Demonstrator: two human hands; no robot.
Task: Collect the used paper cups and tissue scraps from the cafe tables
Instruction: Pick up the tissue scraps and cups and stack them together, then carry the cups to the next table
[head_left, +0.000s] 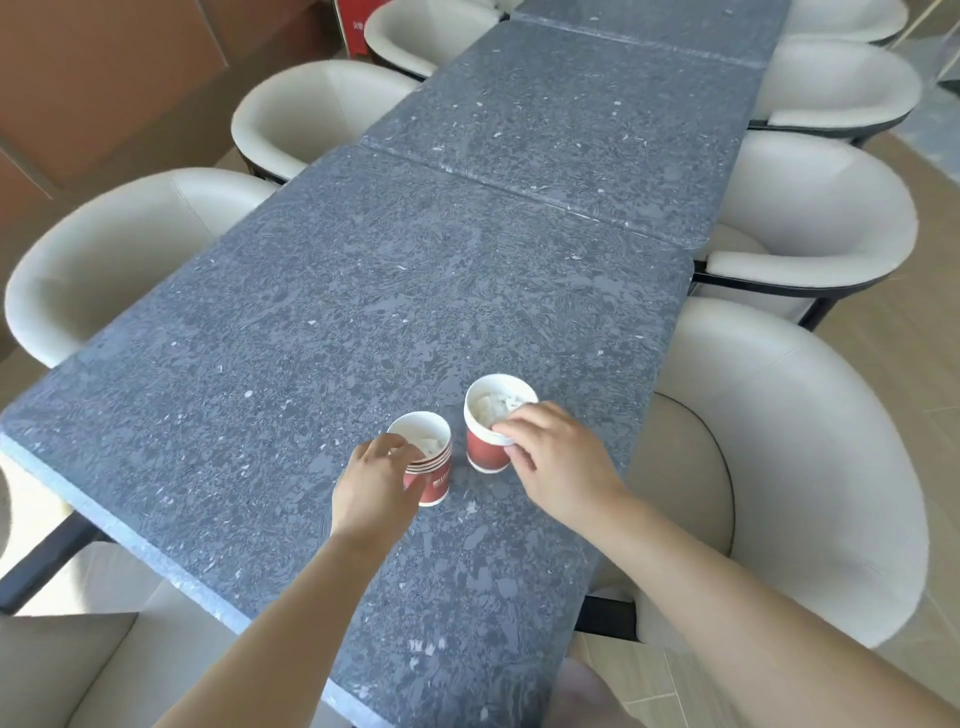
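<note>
- Head view: the left hand (375, 486) was wrapped around a stack of red paper cups (429, 470), fingers curled on its near side and thumb at the rim; several white rims showed nested one in another.
- The stack stood on the grey speckled worktop (291, 364), with crumpled tissue (430, 446) inside the top cup.
- A pale label sat on the stack's red wall; its print was too blurred to read.
- The right hand (558, 460) pinched the near rim of a single red cup (491, 431), just beside the stack and apart from it.
- White tissue scraps (496, 408) filled that cup.
- Cream armchairs (810, 218) lined both sides of the joined worktops.
</note>
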